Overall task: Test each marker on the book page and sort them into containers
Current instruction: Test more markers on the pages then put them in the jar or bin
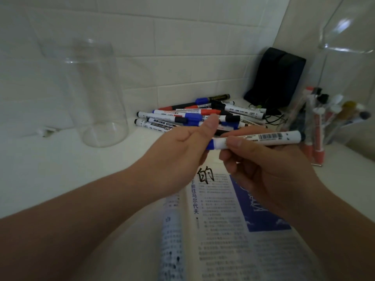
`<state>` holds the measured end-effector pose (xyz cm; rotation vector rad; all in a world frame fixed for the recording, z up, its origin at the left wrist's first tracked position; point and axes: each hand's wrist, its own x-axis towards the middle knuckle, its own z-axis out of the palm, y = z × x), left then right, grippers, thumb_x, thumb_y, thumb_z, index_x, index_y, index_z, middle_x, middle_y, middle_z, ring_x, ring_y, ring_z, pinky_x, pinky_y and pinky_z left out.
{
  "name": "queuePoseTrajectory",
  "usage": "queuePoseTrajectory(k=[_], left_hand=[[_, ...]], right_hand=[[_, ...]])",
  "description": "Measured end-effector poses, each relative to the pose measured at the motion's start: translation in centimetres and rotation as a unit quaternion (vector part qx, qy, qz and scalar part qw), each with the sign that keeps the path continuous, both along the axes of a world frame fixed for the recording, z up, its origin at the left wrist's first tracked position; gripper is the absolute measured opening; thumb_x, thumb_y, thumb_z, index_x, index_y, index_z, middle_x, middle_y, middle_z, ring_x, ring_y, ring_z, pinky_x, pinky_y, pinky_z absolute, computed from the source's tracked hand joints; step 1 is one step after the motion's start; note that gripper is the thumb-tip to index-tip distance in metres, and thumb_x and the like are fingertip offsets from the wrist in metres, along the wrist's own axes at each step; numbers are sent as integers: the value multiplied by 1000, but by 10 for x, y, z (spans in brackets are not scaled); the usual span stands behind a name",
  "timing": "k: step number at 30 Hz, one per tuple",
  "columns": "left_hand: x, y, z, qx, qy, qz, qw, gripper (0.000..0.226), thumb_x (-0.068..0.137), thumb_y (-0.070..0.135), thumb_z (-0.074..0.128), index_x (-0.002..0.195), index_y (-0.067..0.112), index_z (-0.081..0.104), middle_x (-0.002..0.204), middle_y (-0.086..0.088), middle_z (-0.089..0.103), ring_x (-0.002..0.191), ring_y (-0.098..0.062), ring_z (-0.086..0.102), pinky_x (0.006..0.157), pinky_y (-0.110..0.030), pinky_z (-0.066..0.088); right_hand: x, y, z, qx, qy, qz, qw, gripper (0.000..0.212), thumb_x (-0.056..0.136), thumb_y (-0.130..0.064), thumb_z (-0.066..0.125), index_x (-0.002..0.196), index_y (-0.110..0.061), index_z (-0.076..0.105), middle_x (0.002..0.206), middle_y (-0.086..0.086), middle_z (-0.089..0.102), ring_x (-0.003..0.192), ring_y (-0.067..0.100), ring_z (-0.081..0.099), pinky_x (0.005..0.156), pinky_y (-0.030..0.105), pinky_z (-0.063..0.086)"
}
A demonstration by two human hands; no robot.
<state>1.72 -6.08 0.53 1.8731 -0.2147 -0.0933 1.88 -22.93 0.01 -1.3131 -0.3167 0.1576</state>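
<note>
Book (223,250) on white counter (60,169) (tiled wall (162,37) behind).

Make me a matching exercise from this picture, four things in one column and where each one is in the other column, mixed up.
Things
1. marker pile
2. open book
3. blue-capped marker
4. clear jar

Places
A. gripped by the left hand and right hand
B. lying open beneath the forearms
C. standing upright at the left, apparently empty
D. heaped loose beyond the hands

Pairs: 1-D, 2-B, 3-A, 4-C
</note>
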Motion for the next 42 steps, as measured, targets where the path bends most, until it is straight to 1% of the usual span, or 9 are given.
queuePoseTrajectory(k=[7,12,21,24,28,32,36,39,42], left_hand=[[-16,-11,-8,67,-210,121,968,55,90,56,24,52,19,39,49,7,46,46,-7,45,50,-13,34],[-13,-23,-13,77,-232,119,962,51,92,56,26,54,25,42,56,18,55,56,-1,53,54,-9,36],[-16,-28,-22,269,-267,25,925,75,76,85,8,141,47,12,100,22,47,71,0,53,59,-16,33],[-23,-28,-14,325,-291,-7,900,60,75,75,2,119,48,30,92,23,37,71,3,46,58,-13,31],[-20,-24,-11,404,-294,-16,866,43,92,66,13,82,33,39,78,12,48,67,-4,47,59,-14,33],[-16,-23,-15,449,-281,-30,848,43,99,61,22,75,29,38,73,8,50,63,-5,45,62,-17,36],[-15,-21,-16,454,-286,-21,843,44,99,61,22,75,29,38,72,7,50,62,-6,45,62,-18,37],[-15,-20,-17,453,-292,-13,842,44,99,60,22,73,27,37,70,6,48,60,-8,43,59,-20,34],[-13,-17,-17,446,-295,1,845,45,99,58,23,72,26,39,68,6,48,59,-8,43,60,-20,36]], right_hand=[[-12,16,5,41,59,5,997,18,70,-19,68,73,-2,75,61,14,63,48,18,57,41,24,49],[-14,14,8,-32,57,-86,994,20,85,-19,72,70,-6,70,57,8,59,46,17,53,41,26,45],[6,-14,27,-301,-147,-259,906,11,88,-23,75,92,-30,66,79,-9,70,72,3,67,63,18,55],[10,-29,49,-340,-160,-298,877,11,86,-24,75,91,-32,70,76,-11,70,68,2,65,70,27,57],[18,-57,88,-312,-152,-419,839,15,91,-19,67,78,-24,73,53,-16,64,45,0,52,48,20,43],[41,-89,105,-377,-102,-497,775,18,87,-21,66,86,-3,71,59,0,57,50,11,50,48,27,40],[56,-103,101,-398,-46,-475,784,27,81,-26,76,92,-2,71,72,8,64,58,21,59,56,33,49],[59,-103,97,-370,-83,-504,776,43,78,-38,81,114,-19,67,95,5,71,71,17,69,57,30,53],[55,-97,89,-359,-189,-536,740,38,82,-35,76,116,-24,64,76,-1,67,61,7,63,59,22,49]])
